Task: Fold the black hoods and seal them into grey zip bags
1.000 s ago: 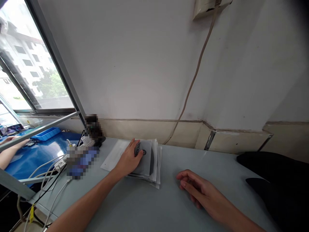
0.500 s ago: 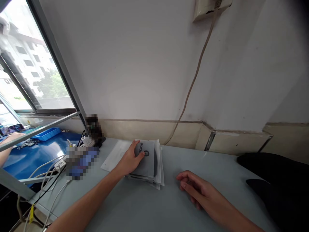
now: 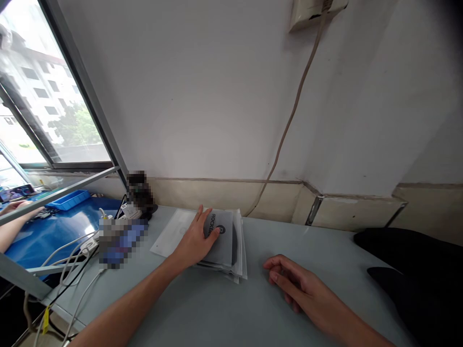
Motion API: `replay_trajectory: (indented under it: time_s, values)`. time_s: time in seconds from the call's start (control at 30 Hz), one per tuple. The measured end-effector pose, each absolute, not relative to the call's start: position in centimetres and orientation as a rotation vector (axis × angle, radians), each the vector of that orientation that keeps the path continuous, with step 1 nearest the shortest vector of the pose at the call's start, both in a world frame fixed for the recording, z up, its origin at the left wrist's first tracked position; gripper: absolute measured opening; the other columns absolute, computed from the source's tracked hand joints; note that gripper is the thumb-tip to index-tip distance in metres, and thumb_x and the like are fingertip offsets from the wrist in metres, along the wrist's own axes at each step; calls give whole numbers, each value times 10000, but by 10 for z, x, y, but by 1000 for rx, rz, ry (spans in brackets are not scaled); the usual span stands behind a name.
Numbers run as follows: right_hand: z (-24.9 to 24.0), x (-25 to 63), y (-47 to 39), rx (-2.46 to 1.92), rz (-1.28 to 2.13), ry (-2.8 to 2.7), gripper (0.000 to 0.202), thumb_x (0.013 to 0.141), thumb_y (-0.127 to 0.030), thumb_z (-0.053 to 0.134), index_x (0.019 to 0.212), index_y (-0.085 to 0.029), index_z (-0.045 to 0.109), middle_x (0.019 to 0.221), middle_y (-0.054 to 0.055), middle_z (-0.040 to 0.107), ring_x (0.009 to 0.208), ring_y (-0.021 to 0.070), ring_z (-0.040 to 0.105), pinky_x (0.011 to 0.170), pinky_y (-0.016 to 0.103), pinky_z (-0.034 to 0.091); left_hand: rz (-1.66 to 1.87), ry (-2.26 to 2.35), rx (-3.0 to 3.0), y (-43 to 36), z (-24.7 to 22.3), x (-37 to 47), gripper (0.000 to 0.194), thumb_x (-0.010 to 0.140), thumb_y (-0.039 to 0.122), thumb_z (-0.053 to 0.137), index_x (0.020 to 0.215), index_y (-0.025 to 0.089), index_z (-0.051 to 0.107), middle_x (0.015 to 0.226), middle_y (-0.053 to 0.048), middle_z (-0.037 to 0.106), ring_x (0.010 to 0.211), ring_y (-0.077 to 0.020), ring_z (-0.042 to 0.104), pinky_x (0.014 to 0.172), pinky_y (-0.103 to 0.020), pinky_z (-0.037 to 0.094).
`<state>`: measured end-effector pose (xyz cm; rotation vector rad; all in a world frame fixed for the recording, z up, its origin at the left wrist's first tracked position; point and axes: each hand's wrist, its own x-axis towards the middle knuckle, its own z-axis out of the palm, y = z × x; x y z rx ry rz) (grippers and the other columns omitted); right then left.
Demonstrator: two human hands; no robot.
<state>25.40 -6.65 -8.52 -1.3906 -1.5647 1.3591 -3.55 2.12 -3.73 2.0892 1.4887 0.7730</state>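
Observation:
My left hand [image 3: 196, 241] lies spread over a stack of flat packets in the middle of the desk. Its fingers and thumb touch a grey packet [image 3: 223, 248] on top, printed with dark lettering and a round logo, partly covered by the hand. Clear plastic sleeves [image 3: 240, 250] stick out below it on the right. To the left, a whitish translucent sleeve [image 3: 168, 236] reaches out from under my hand. Apart from the stack, my right hand [image 3: 294, 284] rests on the desk with loosely curled fingers and nothing visible in it.
A blurred-out phone-like object [image 3: 125, 243] lies on the left beside power strips and white cables [image 3: 77, 262]. Behind it stands a blurred dark object [image 3: 141, 195]. Black fabric [image 3: 415, 270] covers the right end. Past the metal frame, another person's arm [image 3: 16, 224] rests at a blue table [image 3: 72, 231].
My left hand has shifted slightly on the stack, its fingers a little more spread, and the grey packet has moved slightly right. My right hand stays still. The other person's hand has moved.

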Motion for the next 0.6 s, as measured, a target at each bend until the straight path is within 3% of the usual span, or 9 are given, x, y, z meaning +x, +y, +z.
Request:
replay_trajectory:
  time_s: [0.2,0.6]
  values:
    - [-84,253,-67,-1387,1347,-1573,529,924,-750,559,1119,-262,619,880,-6,584,655,143,532,550,257,459,673,1328,2539,14,-37,-30,564,1105,540,332,1606,287,395,1731,-9,246,1617,-231,170,1330,-461,188]
    - [-86,253,-67,-1377,1339,-1577,527,922,-746,566,1122,-263,630,871,-9,592,657,140,536,542,243,456,492,1308,2629,12,-43,-28,584,1125,514,254,1651,265,310,1744,-23,170,1624,-233,107,1334,-501,134]
